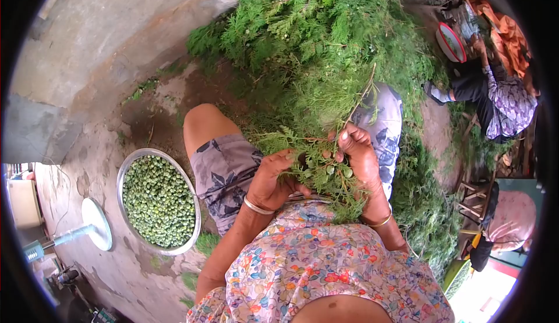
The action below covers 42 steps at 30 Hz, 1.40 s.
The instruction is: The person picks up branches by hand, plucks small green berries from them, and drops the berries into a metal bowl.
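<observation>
My right hand is pinched around the woody stem of a green conifer branch, which looks like arborvitae, with small round green cones among its flat sprays. The stem rises above that hand, and the leafy part hangs between both hands over my lap. My left hand is beside the leaves, curved, with thumb and fingers apart; its palm is partly hidden. To the left on the ground, a round metal basin holds many small green cones.
A large heap of cut conifer branches lies ahead and runs down my right side. A light-blue pedestal fan lies left of the basin. At far right, one person sits by a red-rimmed basin; another person is lower down.
</observation>
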Tool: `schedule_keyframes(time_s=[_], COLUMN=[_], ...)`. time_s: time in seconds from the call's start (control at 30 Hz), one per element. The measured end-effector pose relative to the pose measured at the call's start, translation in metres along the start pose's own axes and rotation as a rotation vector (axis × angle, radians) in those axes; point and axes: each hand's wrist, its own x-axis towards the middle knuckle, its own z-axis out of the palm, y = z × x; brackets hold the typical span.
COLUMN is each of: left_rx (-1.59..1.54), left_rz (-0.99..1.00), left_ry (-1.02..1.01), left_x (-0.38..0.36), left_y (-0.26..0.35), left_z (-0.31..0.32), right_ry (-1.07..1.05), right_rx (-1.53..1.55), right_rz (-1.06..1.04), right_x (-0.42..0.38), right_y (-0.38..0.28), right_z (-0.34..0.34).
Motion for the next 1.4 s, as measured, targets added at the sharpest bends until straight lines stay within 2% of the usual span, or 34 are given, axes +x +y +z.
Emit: schedule_keyframes(time_s=[0.17,0.27,0.37,0.47,0.53,0.57,0.6,0.63,0.7,0.77,0.8,0.83,0.9,1.03,1.1,1.17,1.23,1.3,1.4], left_rx=[0.16,0.232,0.311,0.286,0.15,0.15,0.026,-0.098,-0.181,-0.28,-0.256,-0.256,-0.114,0.006,0.024,0.04,0.057,0.071,0.095], left_rz=[-0.035,-0.021,0.09,0.112,0.116,0.117,0.128,0.137,0.149,0.098,0.138,0.139,0.186,0.137,0.13,0.133,0.122,0.13,0.169], left_ry=[-0.078,-0.048,0.042,0.158,0.349,0.348,0.388,0.425,0.386,0.205,0.087,0.087,-0.052,-0.093,-0.024,-0.044,-0.13,-0.104,-0.053], left_x=[0.0,-0.001,0.003,0.004,0.006,0.008,0.012,0.013,0.007,-0.005,-0.007,-0.009,-0.014,-0.018,-0.017,-0.016,-0.013,-0.012,-0.01], left_y=[-0.007,-0.01,-0.014,-0.009,-0.008,-0.008,-0.006,-0.002,0.004,0.01,0.008,0.009,0.012,0.02,0.016,0.015,0.014,0.014,0.01], left_z=[-0.003,0.002,-0.004,-0.006,-0.006,-0.015,-0.034,-0.049,-0.057,-0.047,-0.048,-0.047,-0.037,-0.016,-0.001,0.003,0.006,0.009,0.01], right_ry=[-0.002,-0.031,-0.026,0.048,0.083,0.118,0.151,0.151,0.2,0.21,0.239,0.267,0.252,0.182,0.11,0.08,-0.02,-0.054,-0.07], right_rx=[-0.02,-0.086,-0.045,0.108,0.124,0.138,-0.023,-0.024,-0.026,0.081,0.167,0.252,0.307,0.357,0.126,0.075,0.071,0.129,0.183], right_rz=[0.033,0.026,0.013,0.018,0.057,0.096,0.037,0.035,-0.046,-0.017,0.011,0.039,0.036,-0.016,-0.063,-0.063,0.103,0.101,0.246], right_x=[0.001,0.001,0.001,0.0,-0.001,-0.002,0.0,0.004,0.008,0.009,0.01,0.011,0.01,0.008,0.007,0.004,0.001,-0.004,-0.006], right_y=[-0.005,-0.004,0.001,0.008,0.008,0.006,-0.005,-0.007,-0.008,-0.004,-0.003,-0.001,0.004,0.005,0.011,0.011,0.008,0.009,0.013], right_z=[0.001,0.003,0.003,0.013,0.013,0.011,0.009,0.004,-0.009,-0.011,-0.007,-0.005,-0.005,0.001,0.002,0.007,0.015,0.019,0.021])
